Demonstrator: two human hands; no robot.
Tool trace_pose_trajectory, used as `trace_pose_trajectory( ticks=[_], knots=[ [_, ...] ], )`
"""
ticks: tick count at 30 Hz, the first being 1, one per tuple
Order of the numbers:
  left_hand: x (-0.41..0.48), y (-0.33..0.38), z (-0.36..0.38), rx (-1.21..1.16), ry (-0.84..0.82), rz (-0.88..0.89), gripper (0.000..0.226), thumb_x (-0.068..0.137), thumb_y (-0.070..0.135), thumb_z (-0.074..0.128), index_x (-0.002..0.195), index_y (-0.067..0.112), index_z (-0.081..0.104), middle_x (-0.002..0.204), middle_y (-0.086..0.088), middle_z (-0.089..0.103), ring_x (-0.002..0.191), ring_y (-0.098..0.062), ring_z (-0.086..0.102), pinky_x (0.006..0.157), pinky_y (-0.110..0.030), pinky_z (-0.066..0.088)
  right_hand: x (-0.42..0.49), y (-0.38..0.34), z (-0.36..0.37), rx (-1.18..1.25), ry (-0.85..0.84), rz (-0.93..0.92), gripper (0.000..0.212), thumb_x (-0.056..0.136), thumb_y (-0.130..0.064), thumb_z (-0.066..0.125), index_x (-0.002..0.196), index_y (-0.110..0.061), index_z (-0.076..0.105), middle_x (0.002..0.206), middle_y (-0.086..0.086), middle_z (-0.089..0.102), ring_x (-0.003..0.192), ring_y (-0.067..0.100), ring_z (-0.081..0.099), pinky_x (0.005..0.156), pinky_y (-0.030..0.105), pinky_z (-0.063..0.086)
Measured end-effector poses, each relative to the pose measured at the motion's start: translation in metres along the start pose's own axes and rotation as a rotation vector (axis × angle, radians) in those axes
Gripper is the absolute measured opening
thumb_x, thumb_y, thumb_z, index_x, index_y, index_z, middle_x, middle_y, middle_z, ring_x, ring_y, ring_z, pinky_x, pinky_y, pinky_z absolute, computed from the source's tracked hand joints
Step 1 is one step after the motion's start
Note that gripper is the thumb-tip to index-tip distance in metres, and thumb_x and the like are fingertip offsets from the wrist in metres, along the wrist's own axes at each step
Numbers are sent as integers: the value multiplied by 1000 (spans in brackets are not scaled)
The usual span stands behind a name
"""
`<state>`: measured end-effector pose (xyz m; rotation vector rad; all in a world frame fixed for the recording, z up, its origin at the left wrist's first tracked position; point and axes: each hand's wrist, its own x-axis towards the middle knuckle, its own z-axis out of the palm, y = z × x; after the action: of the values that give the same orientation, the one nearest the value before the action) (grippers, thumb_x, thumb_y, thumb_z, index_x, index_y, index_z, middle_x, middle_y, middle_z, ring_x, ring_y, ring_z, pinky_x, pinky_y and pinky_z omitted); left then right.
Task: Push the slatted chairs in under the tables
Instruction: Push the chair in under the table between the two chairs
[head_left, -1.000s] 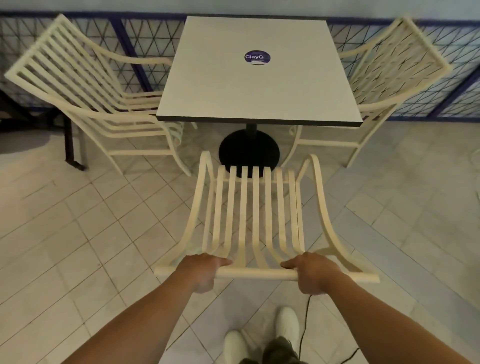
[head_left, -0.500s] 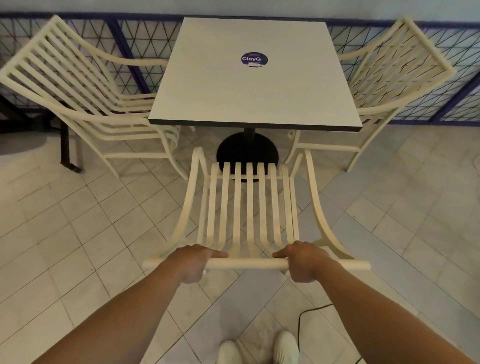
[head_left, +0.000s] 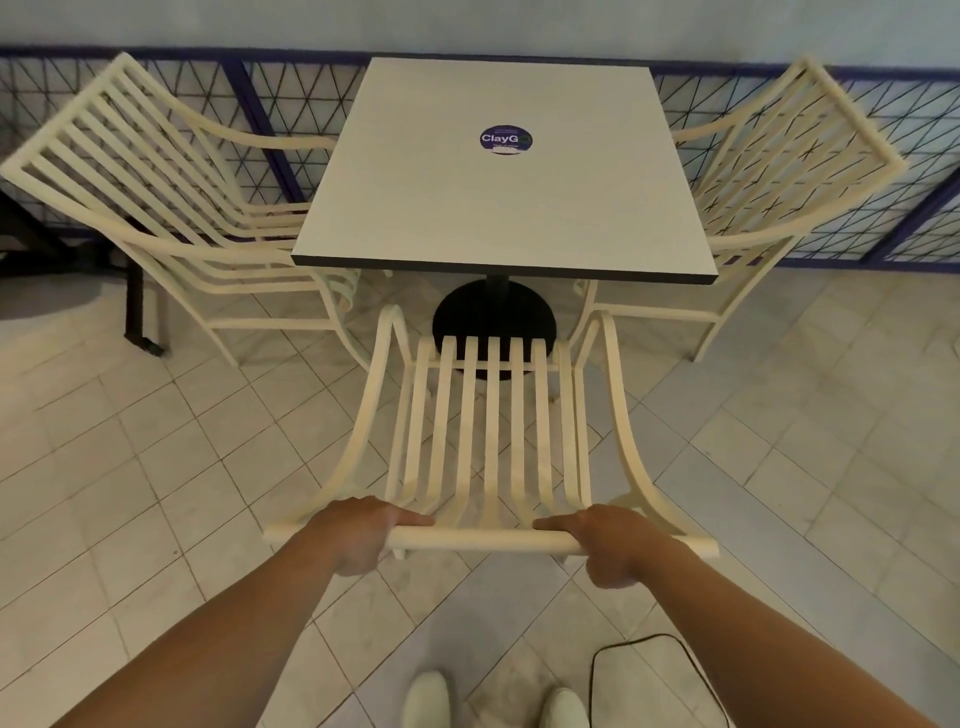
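Item: chair (head_left: 491, 431), my left grip (head_left: 358, 532) and right grip (head_left: 615, 545) clenched around its near top rail; front just short of surface (head_left: 504, 176).

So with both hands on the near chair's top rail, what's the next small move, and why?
Probably keep pushing the near chair straight ahead. Left hand and right hand both grip its top rail, but the seat's front edge sits short of the table edge, over the black base, so it isn't tucked under yet.
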<state>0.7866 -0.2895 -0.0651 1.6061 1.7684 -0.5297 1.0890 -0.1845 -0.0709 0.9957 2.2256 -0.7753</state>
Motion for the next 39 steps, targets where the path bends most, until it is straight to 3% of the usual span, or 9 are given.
trace_pose_trajectory(
  ticks=[5, 7, 11, 14, 21, 25, 28, 33, 39],
  knots=[
    [-1, -3, -1, 26, -17, 36, 86, 93, 2, 51, 145, 66, 28, 120, 6, 62, 83, -16, 59, 70, -29, 48, 1, -5, 0, -11, 32, 71, 80, 88, -6, 58, 147, -55, 34, 113, -5, 56, 98, 18, 60, 89, 35, 52],
    [0, -7, -2, 28, -14, 66, 86, 94, 2, 51, 146, 65, 27, 122, 4, 61, 89, -18, 62, 71, -29, 47, 2, -7, 2, 14, 39, 98, 79, 89, -7, 59, 146, -57, 35, 109, -8, 53, 95, 15, 57, 90, 34, 51],
    [3, -13, -7, 23, 2, 84, 86, 93, 1, 52, 147, 64, 28, 121, 5, 62, 92, -19, 63, 71, -30, 47, 8, -10, -3, 12, 62, 128, 76, 90, -10, 59, 143, -60, 36, 120, -4, 57, 104, 18, 58, 93, 34, 49],
    [9, -19, -12, 33, 13, 87, 86, 93, 1, 53, 147, 63, 29, 120, 4, 62, 84, -17, 57, 70, -29, 46, 14, -12, -8, 6, 66, 128, 75, 90, -10, 58, 143, -59, 37, 121, -4, 58, 104, 18, 59, 92, 35, 50],
    [20, -21, -23, 53, 36, 58, 86, 94, 1, 58, 149, 60, 29, 125, 4, 61, 86, -15, 56, 73, -27, 46, 28, -7, -22, 1, 65, 93, 76, 89, -9, 58, 145, -56, 36, 117, -5, 60, 94, 15, 57, 88, 34, 52],
    [23, -21, -25, 60, 30, 61, 84, 94, 4, 60, 149, 60, 30, 126, 5, 62, 99, -19, 64, 80, -30, 51, 28, -7, -25, -12, 56, 78, 74, 91, -11, 60, 146, -55, 36, 119, -4, 59, 99, 17, 59, 90, 36, 51],
    [25, -22, -28, 61, 31, 57, 85, 94, 3, 60, 149, 60, 30, 127, 5, 61, 101, -19, 63, 78, -30, 49, 31, -5, -29, -13, 64, 65, 74, 91, -11, 61, 146, -55, 37, 118, -4, 59, 99, 17, 59, 90, 36, 52],
    [29, -24, -29, 51, 34, 56, 85, 93, 1, 55, 147, 62, 30, 125, 5, 60, 97, -19, 63, 75, -29, 49, 34, -4, -30, -6, 69, 55, 74, 90, -10, 61, 145, -54, 38, 105, -9, 52, 91, 13, 53, 90, 36, 51],
    [29, -28, -32, 0, -15, 42, 85, 90, 6, 53, 146, 65, 27, 118, 7, 58, 82, -16, 56, 69, -27, 47, 33, -5, -30, 23, 60, 69, 77, 86, -9, 64, 146, -51, 39, 123, -3, 61, 102, 18, 60, 95, 36, 51]
  ],
)
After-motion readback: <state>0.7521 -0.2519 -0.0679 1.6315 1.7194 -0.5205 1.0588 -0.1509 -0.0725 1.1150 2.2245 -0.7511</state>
